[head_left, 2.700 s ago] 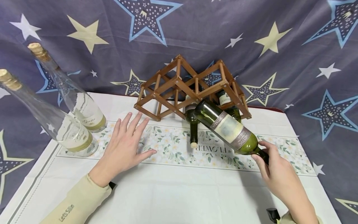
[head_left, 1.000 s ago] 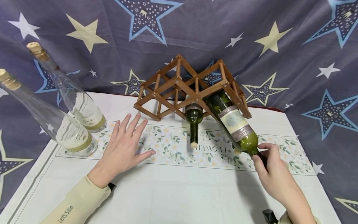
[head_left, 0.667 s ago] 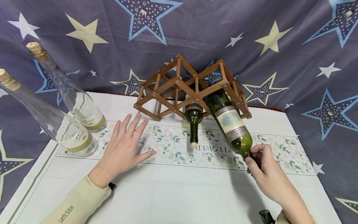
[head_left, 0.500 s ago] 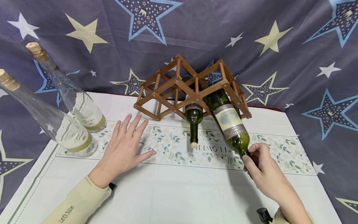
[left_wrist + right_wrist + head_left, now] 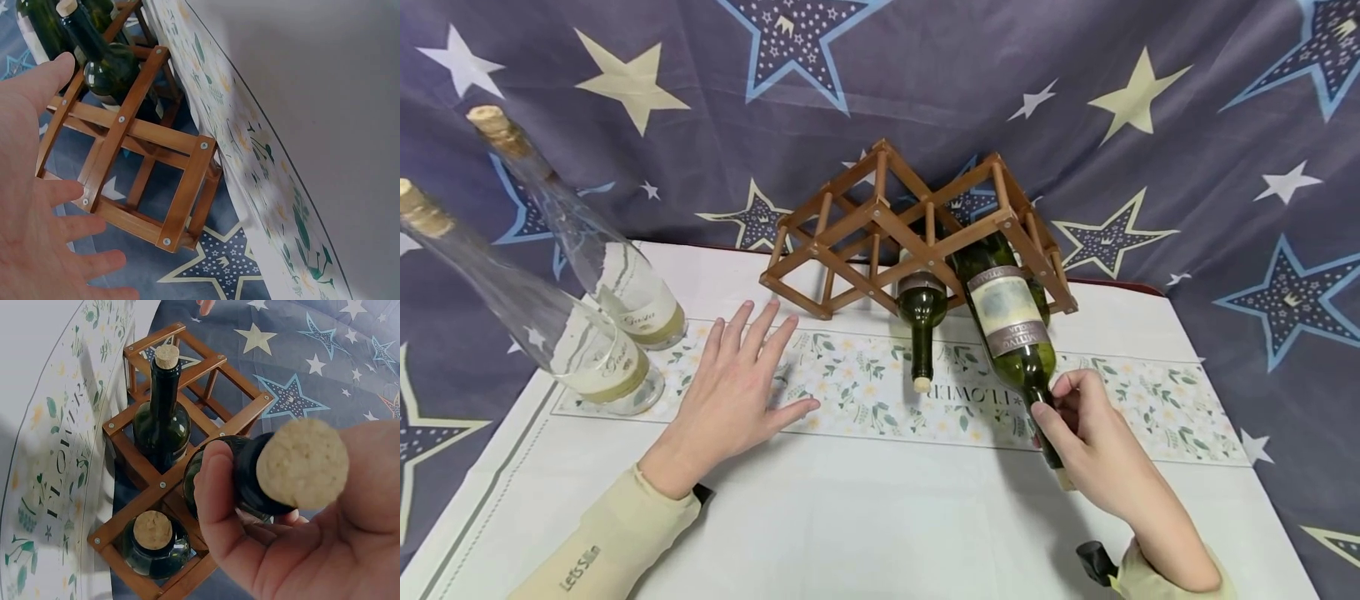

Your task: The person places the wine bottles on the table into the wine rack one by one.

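Note:
My right hand [image 5: 1101, 442] grips the neck of a green wine bottle [image 5: 1007, 312], corked and labelled. The bottle slants downward toward me, its base end inside the right part of the wooden wine rack [image 5: 876, 212]. In the right wrist view its cork [image 5: 303, 465] faces the camera. A second green bottle [image 5: 921, 312] lies in a lower opening, neck toward me. A third bottle [image 5: 153, 537] sits in the rack's lower right opening, mostly hidden in the head view behind the held one. My left hand [image 5: 730, 392], fingers spread, holds nothing left of the rack.
Two clear corked bottles [image 5: 598, 358] stand at the table's left side. A floral runner [image 5: 850, 383] crosses the white tablecloth [image 5: 850, 517]. Behind the rack hangs a star-patterned cloth [image 5: 970, 75]. The rack's left openings hold no bottles.
My right hand has brought the bottle's base from in front of the rack into its upper right opening. The neck has since swung left and toward me. My left hand stays put.

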The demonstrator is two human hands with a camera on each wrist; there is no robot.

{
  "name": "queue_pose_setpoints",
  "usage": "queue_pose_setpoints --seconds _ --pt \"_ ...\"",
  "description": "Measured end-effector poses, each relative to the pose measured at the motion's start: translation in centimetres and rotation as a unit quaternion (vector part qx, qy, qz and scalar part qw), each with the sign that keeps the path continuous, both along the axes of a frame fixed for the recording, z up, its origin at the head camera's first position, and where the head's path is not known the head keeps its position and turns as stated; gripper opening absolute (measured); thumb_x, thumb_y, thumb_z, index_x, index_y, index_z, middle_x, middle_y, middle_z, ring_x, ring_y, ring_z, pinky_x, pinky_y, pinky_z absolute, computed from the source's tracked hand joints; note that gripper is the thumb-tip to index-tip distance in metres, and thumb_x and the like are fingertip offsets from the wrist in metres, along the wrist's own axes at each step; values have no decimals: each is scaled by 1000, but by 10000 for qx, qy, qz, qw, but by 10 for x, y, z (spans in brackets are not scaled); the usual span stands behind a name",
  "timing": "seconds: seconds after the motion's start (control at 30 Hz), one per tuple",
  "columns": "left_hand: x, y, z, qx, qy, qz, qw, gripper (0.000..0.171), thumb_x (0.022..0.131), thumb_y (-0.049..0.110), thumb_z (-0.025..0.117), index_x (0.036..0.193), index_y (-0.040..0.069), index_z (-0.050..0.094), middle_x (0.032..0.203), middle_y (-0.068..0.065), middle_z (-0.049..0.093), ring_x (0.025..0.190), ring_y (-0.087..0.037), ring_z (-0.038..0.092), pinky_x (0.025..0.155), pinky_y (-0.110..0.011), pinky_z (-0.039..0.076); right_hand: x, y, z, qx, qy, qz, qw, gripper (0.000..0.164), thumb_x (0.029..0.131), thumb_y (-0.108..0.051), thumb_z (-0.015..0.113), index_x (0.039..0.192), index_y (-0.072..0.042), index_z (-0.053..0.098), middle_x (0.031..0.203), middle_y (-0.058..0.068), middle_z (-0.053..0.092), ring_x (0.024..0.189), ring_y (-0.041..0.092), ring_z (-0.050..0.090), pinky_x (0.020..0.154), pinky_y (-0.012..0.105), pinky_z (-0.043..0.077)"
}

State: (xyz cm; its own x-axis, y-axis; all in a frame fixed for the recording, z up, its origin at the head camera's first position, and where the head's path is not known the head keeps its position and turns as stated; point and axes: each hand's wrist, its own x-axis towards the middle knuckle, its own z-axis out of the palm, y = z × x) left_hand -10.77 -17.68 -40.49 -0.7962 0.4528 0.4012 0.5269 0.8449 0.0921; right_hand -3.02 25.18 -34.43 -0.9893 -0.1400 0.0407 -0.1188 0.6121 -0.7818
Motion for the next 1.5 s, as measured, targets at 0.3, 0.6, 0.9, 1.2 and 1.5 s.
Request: queue_pose_setpoints --seconds 0.3,0.6,0.9,1.2,1.5 --pt "0 0 1 -15 -1 5 10000 111 82 76 73 162 6 40 169 -23 31 154 -51 25 118 -74 23 -4 -6 2 -145 -96 27 9998 27 110 -15 59 119 -2 37 89 10 66 74 20 69 63 31 58" --pt "2 1 -1 -41 -58 21 10000 111 82 75 74 163 7 39 170 -22 30 154 -51 25 118 -74 23 -11 -13 3 -481 -255 31 9985 29 110 -14 60 118 -1 35 91 13 68 74 20 70 63 33 60" --pt "3 2 -1 -39 -71 -2 10000 111 81 74 75 162 6 41 169 -23 31 154 -51 25 118 -74 22 -20 -17 2 -504 -226 -59 9985 31 109 -14 62 119 -1 36 92 12 67 74 18 68 62 32 58" --pt "3 2 0 -72 -107 18 9999 111 82 74 75 163 7 40 169 -23 30 154 -51 24 118 -74 22 -32 -24 5 -404 -197 -170 9988 33 109 -20 63 117 -2 36 87 10 61 70 16 59 59 29 50" --pt "4 3 -1 -28 -102 10 9999 110 82 74 75 163 8 40 169 -22 31 154 -51 25 119 -73 21 -42 -30 7 -305 -137 -321 9989 33 109 -23 63 115 -2 37 80 7 53 67 19 49 57 30 44"
